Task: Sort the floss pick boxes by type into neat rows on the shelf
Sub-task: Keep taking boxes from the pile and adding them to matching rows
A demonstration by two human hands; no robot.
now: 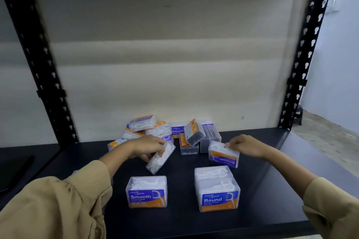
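A clear box labelled "Smooth" (146, 192) stands upright near the front of the dark shelf (180, 219). To its right stand two boxes one behind the other, the front one labelled "Round" (218, 195). My left hand (149, 146) grips a tilted clear box of white picks (160, 158). My right hand (245, 145) pinches the top of a "Smooth" box (223, 154) whose label is upside down. Behind both hands lies a jumbled pile of several boxes (171, 132), some holding dark picks.
Black perforated uprights (305, 54) frame the shelf on both sides. A pale backboard (165, 64) closes the rear. A lower dark surface (17, 165) lies at the left, and floor shows past the right upright.
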